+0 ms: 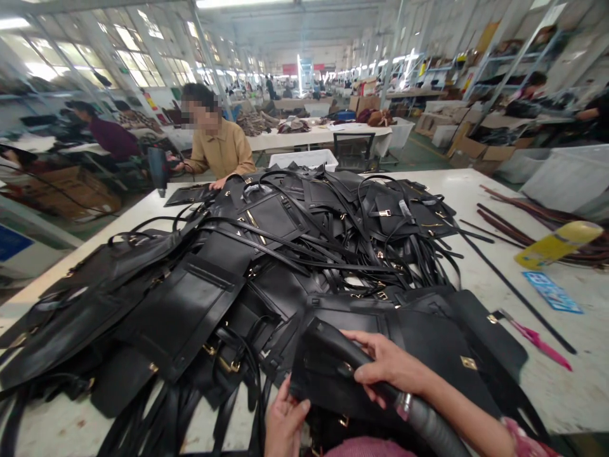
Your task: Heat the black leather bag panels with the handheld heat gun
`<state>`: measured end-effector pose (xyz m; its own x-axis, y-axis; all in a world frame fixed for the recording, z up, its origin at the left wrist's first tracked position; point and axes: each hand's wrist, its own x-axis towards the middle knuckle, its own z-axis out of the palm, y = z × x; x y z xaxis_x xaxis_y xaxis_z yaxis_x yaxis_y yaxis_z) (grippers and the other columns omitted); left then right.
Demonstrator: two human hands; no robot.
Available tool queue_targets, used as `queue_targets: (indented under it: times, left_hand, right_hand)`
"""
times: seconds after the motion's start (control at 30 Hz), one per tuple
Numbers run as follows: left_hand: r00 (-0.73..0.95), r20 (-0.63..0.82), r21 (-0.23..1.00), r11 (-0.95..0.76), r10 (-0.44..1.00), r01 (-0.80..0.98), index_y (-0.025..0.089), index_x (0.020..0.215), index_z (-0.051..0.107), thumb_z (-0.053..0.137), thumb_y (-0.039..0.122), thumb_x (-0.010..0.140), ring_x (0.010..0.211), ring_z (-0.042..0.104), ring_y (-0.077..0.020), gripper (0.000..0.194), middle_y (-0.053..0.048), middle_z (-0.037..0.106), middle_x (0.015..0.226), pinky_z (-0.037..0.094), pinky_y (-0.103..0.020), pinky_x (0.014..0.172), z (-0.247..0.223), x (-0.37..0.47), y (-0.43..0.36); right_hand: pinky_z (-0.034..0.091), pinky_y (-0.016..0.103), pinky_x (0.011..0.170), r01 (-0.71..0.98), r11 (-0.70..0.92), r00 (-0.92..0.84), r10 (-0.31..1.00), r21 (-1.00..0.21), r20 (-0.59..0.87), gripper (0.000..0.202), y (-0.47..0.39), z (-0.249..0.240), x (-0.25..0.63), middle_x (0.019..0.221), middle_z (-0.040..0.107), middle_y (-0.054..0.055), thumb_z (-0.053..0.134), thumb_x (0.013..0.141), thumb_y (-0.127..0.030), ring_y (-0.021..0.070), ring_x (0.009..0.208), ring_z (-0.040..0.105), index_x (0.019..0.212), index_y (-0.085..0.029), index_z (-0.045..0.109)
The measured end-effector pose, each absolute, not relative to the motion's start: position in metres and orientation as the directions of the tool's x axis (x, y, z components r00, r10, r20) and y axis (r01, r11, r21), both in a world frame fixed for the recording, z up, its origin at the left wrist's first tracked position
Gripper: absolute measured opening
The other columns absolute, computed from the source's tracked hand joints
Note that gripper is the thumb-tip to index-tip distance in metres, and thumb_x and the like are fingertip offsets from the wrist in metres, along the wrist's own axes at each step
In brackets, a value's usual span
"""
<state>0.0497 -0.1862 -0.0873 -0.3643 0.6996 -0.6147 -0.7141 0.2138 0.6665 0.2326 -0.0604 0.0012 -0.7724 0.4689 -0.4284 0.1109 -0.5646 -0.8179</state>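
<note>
My left hand pinches the left edge of a black leather bag piece at the bottom centre. My right hand is wrapped round a dark tool, whose thick grey hose runs off towards the bottom right. The tool lies over the face of the bag piece, its far end near the piece's upper left. Beyond my hands spreads a large heap of black leather bags with straps and gold buckles.
Across the table, a person in a tan jacket holds a dark heat gun. On the right are pink-handled scissors, a blue card, a yellow bottle and brown straps.
</note>
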Motion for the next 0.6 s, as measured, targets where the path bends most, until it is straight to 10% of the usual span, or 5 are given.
queue_targets:
  times: [0.6]
  left_hand:
    - [-0.436, -0.616, 0.697, 0.197, 0.656, -0.689, 0.015, 0.078, 0.065, 0.074, 0.012, 0.047, 0.071, 0.061, -0.0140, 0.033, -0.001, 0.068, 0.071, 0.048, -0.021, 0.066, -0.092, 0.075, -0.185]
  right_hand:
    - [0.038, 0.011, 0.035, 0.119, -0.629, -0.873, 0.302, -0.768, -0.383, 0.080, -0.080, -0.002, 0.236, 0.089, 0.061, 0.001, 0.069, 0.055, -0.011, 0.0044, 0.043, 0.053, 0.126, -0.026, 0.037]
